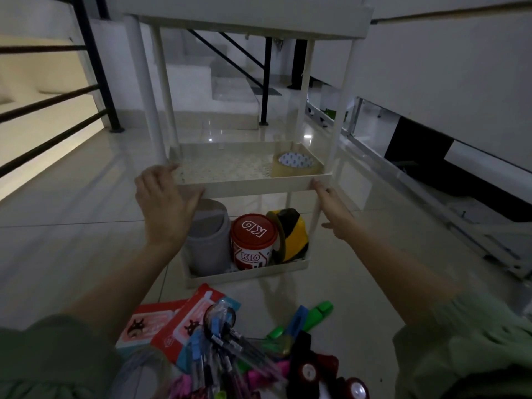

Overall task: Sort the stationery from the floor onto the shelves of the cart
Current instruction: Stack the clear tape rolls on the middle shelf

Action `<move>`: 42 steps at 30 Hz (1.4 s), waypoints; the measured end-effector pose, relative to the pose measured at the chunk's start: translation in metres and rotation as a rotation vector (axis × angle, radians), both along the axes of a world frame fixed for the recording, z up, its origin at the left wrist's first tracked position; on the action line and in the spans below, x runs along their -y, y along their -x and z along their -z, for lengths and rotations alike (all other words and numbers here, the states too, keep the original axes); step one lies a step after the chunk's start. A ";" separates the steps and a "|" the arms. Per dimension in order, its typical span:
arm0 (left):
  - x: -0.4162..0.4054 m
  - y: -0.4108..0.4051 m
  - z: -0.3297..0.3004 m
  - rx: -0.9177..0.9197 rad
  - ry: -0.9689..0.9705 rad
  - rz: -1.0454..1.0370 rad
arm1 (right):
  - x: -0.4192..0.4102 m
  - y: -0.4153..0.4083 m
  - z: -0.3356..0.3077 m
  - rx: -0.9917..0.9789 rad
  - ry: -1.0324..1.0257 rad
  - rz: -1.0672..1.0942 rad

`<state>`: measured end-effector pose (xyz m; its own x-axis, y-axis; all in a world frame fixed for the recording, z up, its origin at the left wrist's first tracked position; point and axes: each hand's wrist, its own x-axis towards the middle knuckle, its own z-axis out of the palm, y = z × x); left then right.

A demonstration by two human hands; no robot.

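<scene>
The left hand (164, 197) rests flat, fingers straight, on the middle shelf (247, 184) corner of the cart (345, 90). Pens (227, 349) and markers (319, 309) lie on the floor (72, 226) below. The right hand (331, 205), fingers straight, touches the shelf's right corner.

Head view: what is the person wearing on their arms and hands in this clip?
Both arms wear loose, pale green fabric sleeves pushed up, leaving the forearms bare. The left hand and right hand are bare, with no gloves. The frame is too dim to tell whether any ring is worn.
</scene>
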<state>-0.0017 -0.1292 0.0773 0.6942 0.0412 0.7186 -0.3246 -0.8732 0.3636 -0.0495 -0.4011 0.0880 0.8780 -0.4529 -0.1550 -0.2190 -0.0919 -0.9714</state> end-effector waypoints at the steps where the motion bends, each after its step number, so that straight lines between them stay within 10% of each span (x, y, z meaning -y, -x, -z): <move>1: 0.004 0.003 0.002 -0.100 0.215 0.015 | 0.001 -0.002 0.003 0.013 0.013 0.009; 5: 0.014 0.002 0.011 -0.550 0.890 0.188 | 0.000 -0.008 0.013 0.025 0.110 0.025; 30: -0.010 0.022 0.004 -0.893 0.422 0.140 | -0.001 0.036 0.001 -0.140 0.358 -0.070; 36: 0.001 0.077 0.019 -1.404 -0.281 0.233 | -0.029 0.078 0.004 -0.656 0.688 -0.380; 42: 0.019 0.171 0.079 -1.421 -1.207 0.552 | -0.079 0.151 0.057 -0.695 1.319 -1.113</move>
<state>-0.1726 -0.1483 -0.0019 0.4641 -0.3579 -0.8103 -0.6642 -0.7458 -0.0511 -0.2006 -0.3218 0.0310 0.7593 0.1029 -0.6425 0.1871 -0.9802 0.0641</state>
